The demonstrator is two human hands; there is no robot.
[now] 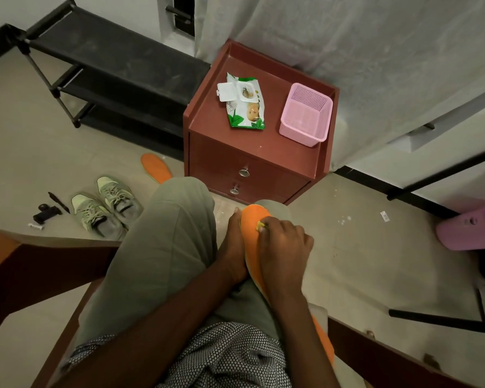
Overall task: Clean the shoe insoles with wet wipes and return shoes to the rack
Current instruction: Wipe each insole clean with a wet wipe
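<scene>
Orange foam lies along the person's right thigh: the insole [253, 242] is laid there, I judge, so the leg backs it against rubbing. The left hand [235, 245] lies along its near edge, fingers extended, probably to stop it sliding. The right hand [282, 242] is curled over it, fingertips pinching a small yellowish wad, likely the wet wipe [261, 226], against the foam near the toe end. A 2nd insole [155, 167] waits on the floor beside the cabinet [252, 158], just beyond the 2 grey-green shoes [107, 207]. The wipes pack [245, 103] sits lid-open on the cabinet top, within reach, next to a pink basket [305, 114]. The black rack [109, 71] stands behind.
</scene>
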